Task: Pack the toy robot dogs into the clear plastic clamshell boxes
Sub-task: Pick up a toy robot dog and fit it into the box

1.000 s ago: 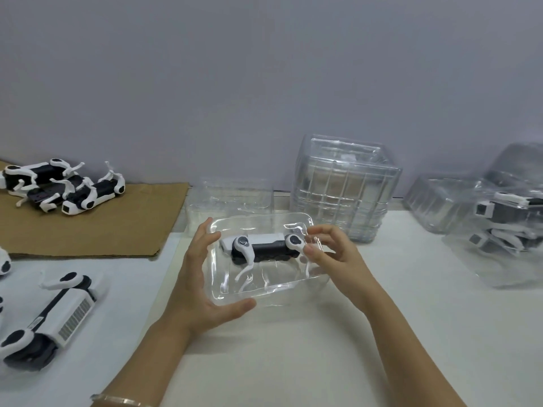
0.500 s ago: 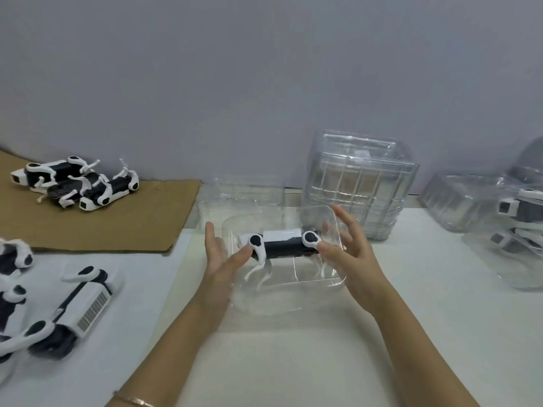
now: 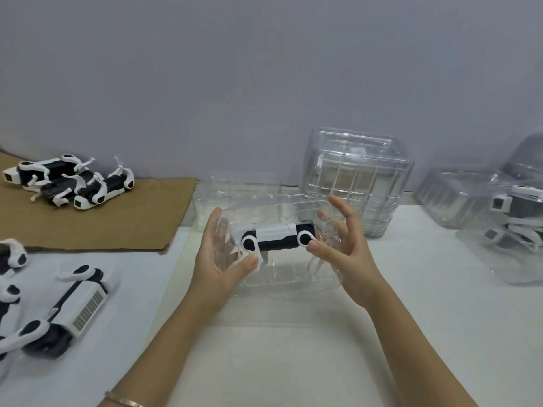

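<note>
A black and white toy robot dog (image 3: pixel 276 239) stands inside a clear plastic clamshell box (image 3: pixel 289 277) at the middle of the table. My left hand (image 3: pixel 219 259) grips the box's left end, thumb pressed on its front wall. My right hand (image 3: pixel 343 248) cups the right end, thumb on the front near the dog's hip, fingers spread over the top. More toy dogs lie in a pile (image 3: pixel 70 183) on the cardboard at the far left and a larger one (image 3: pixel 67 309) at the near left.
A stack of empty clear clamshell boxes (image 3: pixel 357 180) stands behind my right hand. Another empty clear box (image 3: pixel 235 195) sits behind the held one. Packed boxes with dogs (image 3: pixel 511 230) rest at the right. Brown cardboard (image 3: pixel 97 218) covers the far left of the table.
Both hands have shifted from the box's rim to its two ends and lifted the box upright. My right fingers have spread wider. The view has moved slightly.
</note>
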Available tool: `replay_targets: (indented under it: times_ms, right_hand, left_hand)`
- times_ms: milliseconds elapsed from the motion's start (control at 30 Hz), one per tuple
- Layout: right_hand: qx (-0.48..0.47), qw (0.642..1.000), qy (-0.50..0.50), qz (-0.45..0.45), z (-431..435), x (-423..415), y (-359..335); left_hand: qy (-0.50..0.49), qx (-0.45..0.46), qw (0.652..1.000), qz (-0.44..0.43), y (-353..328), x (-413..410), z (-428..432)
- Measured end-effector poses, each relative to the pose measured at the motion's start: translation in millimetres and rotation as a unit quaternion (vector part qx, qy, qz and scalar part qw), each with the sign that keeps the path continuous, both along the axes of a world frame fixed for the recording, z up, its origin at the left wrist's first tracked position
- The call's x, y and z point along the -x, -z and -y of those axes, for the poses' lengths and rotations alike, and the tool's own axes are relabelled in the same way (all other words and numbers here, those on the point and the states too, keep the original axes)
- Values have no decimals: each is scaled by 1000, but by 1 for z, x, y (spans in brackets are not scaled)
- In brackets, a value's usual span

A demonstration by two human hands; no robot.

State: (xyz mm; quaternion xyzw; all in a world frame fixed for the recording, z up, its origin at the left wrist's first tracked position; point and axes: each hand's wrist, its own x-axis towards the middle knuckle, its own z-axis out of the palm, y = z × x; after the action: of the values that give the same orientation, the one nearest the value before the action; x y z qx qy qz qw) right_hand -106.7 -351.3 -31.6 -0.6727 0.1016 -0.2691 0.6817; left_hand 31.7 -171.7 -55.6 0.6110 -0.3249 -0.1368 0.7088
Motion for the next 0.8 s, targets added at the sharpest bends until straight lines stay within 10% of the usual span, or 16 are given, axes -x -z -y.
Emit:
replay_targets:
  times_ms: [800]
  right_hand:
    - [55, 998, 42, -6, -9, 2, -9]
  left_hand:
    - [-53, -19, 995, 79, -14, 11, -2]
